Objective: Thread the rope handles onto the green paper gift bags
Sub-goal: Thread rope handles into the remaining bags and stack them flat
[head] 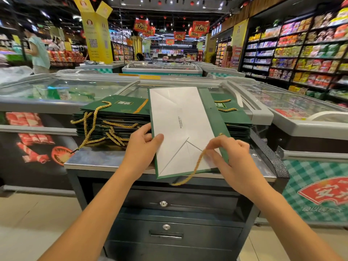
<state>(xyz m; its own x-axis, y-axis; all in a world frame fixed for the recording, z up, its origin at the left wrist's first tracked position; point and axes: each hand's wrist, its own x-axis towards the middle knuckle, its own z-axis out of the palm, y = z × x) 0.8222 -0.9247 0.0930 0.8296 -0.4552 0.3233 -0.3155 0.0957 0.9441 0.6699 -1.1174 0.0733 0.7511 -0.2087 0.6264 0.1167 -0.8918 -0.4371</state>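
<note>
lying flat, long axis running away, the bag (180, 129) is gripped by left fingers (150, 138); right fingers (216, 147) pinch the rope (195, 166).

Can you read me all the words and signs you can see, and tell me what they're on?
"大开业": red hanging banners.
Small print on the bag's white inside: too small.
Label on the stacked green bags: blurred.
Yellow pillar: QR code, text unreadable.
Red freezer logo: cut off, unclear.

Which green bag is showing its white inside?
The bag held in both hands, the left hand and right hand. Both stacks, left and right, show only green outsides.
</note>
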